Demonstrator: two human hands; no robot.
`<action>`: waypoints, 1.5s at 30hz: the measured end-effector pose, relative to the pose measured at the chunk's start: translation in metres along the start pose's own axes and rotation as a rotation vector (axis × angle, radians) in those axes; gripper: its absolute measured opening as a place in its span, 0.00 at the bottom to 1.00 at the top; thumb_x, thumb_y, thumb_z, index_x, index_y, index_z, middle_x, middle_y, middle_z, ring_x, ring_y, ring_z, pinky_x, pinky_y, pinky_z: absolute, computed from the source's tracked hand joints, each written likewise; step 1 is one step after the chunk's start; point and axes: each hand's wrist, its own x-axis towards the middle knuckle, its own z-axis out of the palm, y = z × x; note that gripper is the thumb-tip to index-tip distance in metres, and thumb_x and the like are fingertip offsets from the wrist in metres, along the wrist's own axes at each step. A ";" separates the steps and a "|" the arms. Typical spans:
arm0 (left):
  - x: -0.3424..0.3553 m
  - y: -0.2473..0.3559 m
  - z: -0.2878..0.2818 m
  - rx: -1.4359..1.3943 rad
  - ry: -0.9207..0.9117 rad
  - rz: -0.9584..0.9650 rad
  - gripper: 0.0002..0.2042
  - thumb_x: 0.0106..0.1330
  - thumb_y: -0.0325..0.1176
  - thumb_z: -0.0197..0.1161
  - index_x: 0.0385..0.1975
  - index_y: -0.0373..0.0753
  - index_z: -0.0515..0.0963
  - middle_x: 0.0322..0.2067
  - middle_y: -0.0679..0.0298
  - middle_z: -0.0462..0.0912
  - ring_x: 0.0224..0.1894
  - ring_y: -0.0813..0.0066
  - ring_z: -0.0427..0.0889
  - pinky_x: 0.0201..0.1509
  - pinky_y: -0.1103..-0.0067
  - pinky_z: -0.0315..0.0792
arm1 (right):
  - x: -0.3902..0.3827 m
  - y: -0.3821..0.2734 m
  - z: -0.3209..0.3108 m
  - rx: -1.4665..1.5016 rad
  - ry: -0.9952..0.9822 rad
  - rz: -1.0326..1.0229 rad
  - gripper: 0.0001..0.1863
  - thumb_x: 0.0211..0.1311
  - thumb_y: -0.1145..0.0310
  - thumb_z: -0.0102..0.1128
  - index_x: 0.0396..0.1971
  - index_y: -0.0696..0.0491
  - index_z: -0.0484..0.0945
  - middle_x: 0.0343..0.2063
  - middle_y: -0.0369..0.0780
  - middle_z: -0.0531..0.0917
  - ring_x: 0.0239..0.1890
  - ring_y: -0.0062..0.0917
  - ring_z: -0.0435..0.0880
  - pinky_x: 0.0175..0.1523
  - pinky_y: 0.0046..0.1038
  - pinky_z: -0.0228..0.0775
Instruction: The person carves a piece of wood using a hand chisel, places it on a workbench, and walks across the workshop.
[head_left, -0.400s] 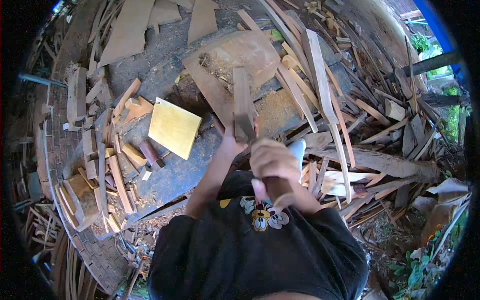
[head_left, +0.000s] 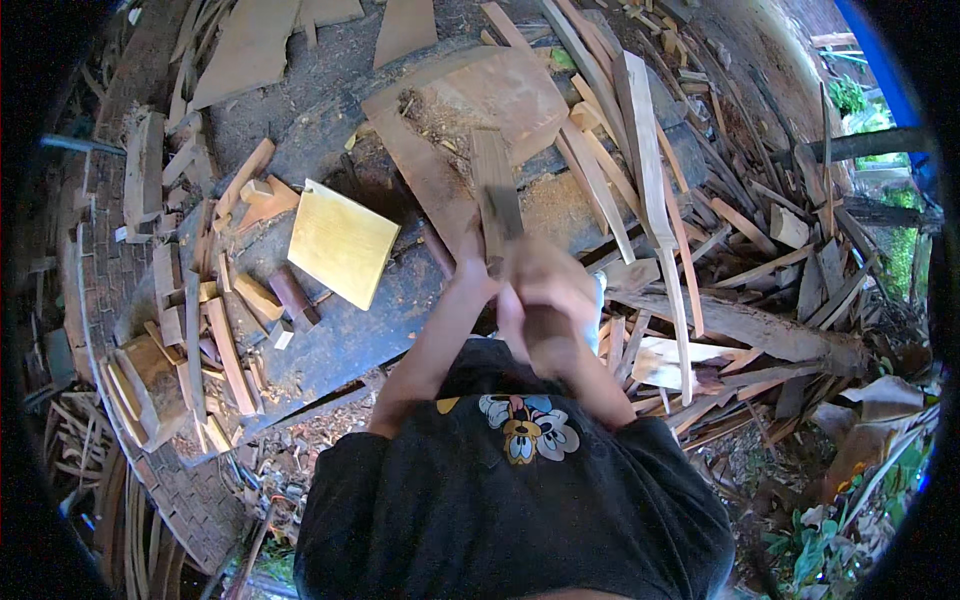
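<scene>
A weathered wooden block [head_left: 492, 170] lies lengthwise over the broad brown board [head_left: 520, 95], its near end at my hands. My left hand [head_left: 475, 275] has its fingers closed around that near end, partly hidden behind my other hand. My right hand [head_left: 545, 275], smeared by motion, is closed on a dark wooden object [head_left: 540, 330] just below and right of the block's end; I cannot make out that object's shape. A pale yellow square board [head_left: 342, 243] lies to the left on the worktop.
The dark worktop [head_left: 365, 340] carries short offcuts [head_left: 230, 355] at the left and long thin strips [head_left: 640, 150] at the right. Piles of scrap wood [head_left: 770, 330] lie beyond on the right, beside a dark beam [head_left: 850, 147]. A brick surface [head_left: 185, 510] runs along the left.
My right hand and the dark object in it have moved up toward the near end of the block. My left hand has shifted very slightly, still on the block.
</scene>
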 end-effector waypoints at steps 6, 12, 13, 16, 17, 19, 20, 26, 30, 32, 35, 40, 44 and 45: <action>-0.009 0.000 0.017 -0.145 0.140 -0.108 0.18 0.61 0.47 0.38 0.43 0.43 0.65 0.37 0.63 0.72 0.40 0.68 0.71 0.43 0.72 0.67 | 0.010 0.003 0.011 -0.090 0.087 0.175 0.08 0.37 0.79 0.56 0.12 0.56 0.66 0.16 0.41 0.71 0.21 0.31 0.73 0.28 0.25 0.65; 0.028 0.001 -0.044 -0.214 -0.438 -0.053 0.17 0.60 0.46 0.39 0.40 0.41 0.68 0.35 0.63 0.73 0.37 0.69 0.72 0.41 0.75 0.68 | 0.014 -0.017 0.007 0.269 0.099 0.087 0.08 0.37 0.85 0.51 0.13 0.57 0.64 0.14 0.39 0.69 0.18 0.29 0.70 0.26 0.28 0.64; 0.025 0.001 -0.040 -0.222 -0.436 -0.050 0.17 0.60 0.46 0.39 0.40 0.41 0.68 0.35 0.63 0.73 0.37 0.69 0.72 0.41 0.75 0.68 | 0.018 -0.025 0.005 0.249 0.062 0.130 0.08 0.38 0.85 0.51 0.13 0.57 0.64 0.14 0.38 0.69 0.19 0.28 0.71 0.26 0.27 0.64; 0.005 0.001 -0.015 -0.564 -1.096 -0.123 0.19 0.61 0.47 0.35 0.42 0.42 0.66 0.36 0.62 0.72 0.39 0.69 0.72 0.42 0.73 0.68 | 0.017 0.019 0.009 0.084 -0.091 0.165 0.08 0.39 0.86 0.51 0.14 0.58 0.64 0.16 0.38 0.70 0.20 0.26 0.70 0.27 0.24 0.62; -0.008 0.005 0.003 -0.312 -0.797 -0.049 0.20 0.61 0.47 0.33 0.44 0.41 0.64 0.37 0.61 0.72 0.40 0.69 0.72 0.43 0.73 0.68 | 0.022 0.039 0.008 0.065 -0.132 0.268 0.08 0.39 0.87 0.51 0.14 0.58 0.64 0.16 0.38 0.70 0.21 0.24 0.70 0.28 0.22 0.62; -0.026 0.015 0.024 0.166 -0.178 0.126 0.22 0.62 0.47 0.28 0.47 0.39 0.61 0.39 0.59 0.70 0.42 0.70 0.71 0.44 0.73 0.67 | 0.027 0.052 0.010 0.061 -0.193 0.362 0.08 0.39 0.87 0.51 0.14 0.58 0.64 0.17 0.38 0.70 0.21 0.23 0.69 0.28 0.21 0.61; -0.024 0.013 0.022 0.159 -0.182 0.130 0.22 0.62 0.47 0.28 0.47 0.39 0.61 0.39 0.59 0.70 0.42 0.70 0.71 0.44 0.73 0.67 | 0.027 0.050 0.006 0.071 -0.174 0.420 0.08 0.39 0.88 0.51 0.14 0.59 0.64 0.17 0.38 0.70 0.21 0.22 0.69 0.28 0.21 0.60; -0.013 0.019 0.000 0.325 0.056 -0.011 0.22 0.61 0.49 0.36 0.42 0.38 0.64 0.33 0.57 0.72 0.33 0.66 0.75 0.38 0.71 0.71 | 0.004 -0.003 -0.039 0.365 0.016 0.256 0.07 0.41 0.83 0.52 0.18 0.55 0.65 0.17 0.40 0.71 0.21 0.27 0.70 0.31 0.32 0.64; -0.017 0.021 -0.011 0.372 -0.116 -0.094 0.22 0.60 0.50 0.36 0.40 0.36 0.65 0.29 0.54 0.73 0.26 0.66 0.75 0.29 0.74 0.71 | 0.003 -0.021 -0.051 0.227 0.353 0.394 0.08 0.45 0.76 0.46 0.14 0.53 0.58 0.07 0.36 0.62 0.11 0.21 0.61 0.22 0.24 0.55; -0.017 0.021 -0.017 0.297 -0.139 -0.122 0.23 0.61 0.50 0.36 0.40 0.35 0.64 0.30 0.54 0.72 0.25 0.67 0.74 0.27 0.75 0.71 | 0.000 -0.020 -0.050 0.214 0.376 0.374 0.09 0.46 0.75 0.45 0.13 0.53 0.57 0.06 0.36 0.61 0.09 0.21 0.57 0.20 0.23 0.52; -0.011 0.022 -0.029 0.088 -0.189 -0.155 0.23 0.61 0.49 0.34 0.40 0.33 0.64 0.32 0.53 0.72 0.22 0.69 0.72 0.25 0.78 0.70 | -0.001 -0.027 -0.042 0.174 0.393 0.279 0.08 0.46 0.75 0.45 0.14 0.54 0.58 0.06 0.36 0.61 0.08 0.21 0.59 0.21 0.23 0.53; 0.004 0.035 -0.049 -0.077 -0.457 -0.283 0.25 0.61 0.50 0.31 0.38 0.31 0.65 0.30 0.54 0.71 0.21 0.73 0.70 0.21 0.81 0.67 | 0.007 -0.046 -0.044 0.227 0.328 0.130 0.06 0.46 0.73 0.45 0.16 0.54 0.59 0.06 0.36 0.64 0.09 0.21 0.63 0.23 0.26 0.57; 0.025 0.022 -0.060 0.123 -0.466 -0.128 0.24 0.60 0.49 0.36 0.43 0.33 0.64 0.31 0.60 0.72 0.26 0.74 0.72 0.26 0.82 0.68 | 0.019 -0.078 -0.044 0.111 0.008 -0.093 0.07 0.47 0.70 0.50 0.17 0.54 0.63 0.09 0.35 0.69 0.11 0.22 0.69 0.22 0.25 0.62; 0.032 0.010 -0.048 0.225 -0.164 0.123 0.23 0.60 0.49 0.38 0.43 0.34 0.64 0.32 0.61 0.73 0.28 0.74 0.73 0.28 0.81 0.69 | 0.020 -0.084 -0.041 0.126 -0.018 -0.137 0.08 0.45 0.69 0.53 0.18 0.54 0.64 0.09 0.35 0.71 0.13 0.23 0.72 0.21 0.24 0.65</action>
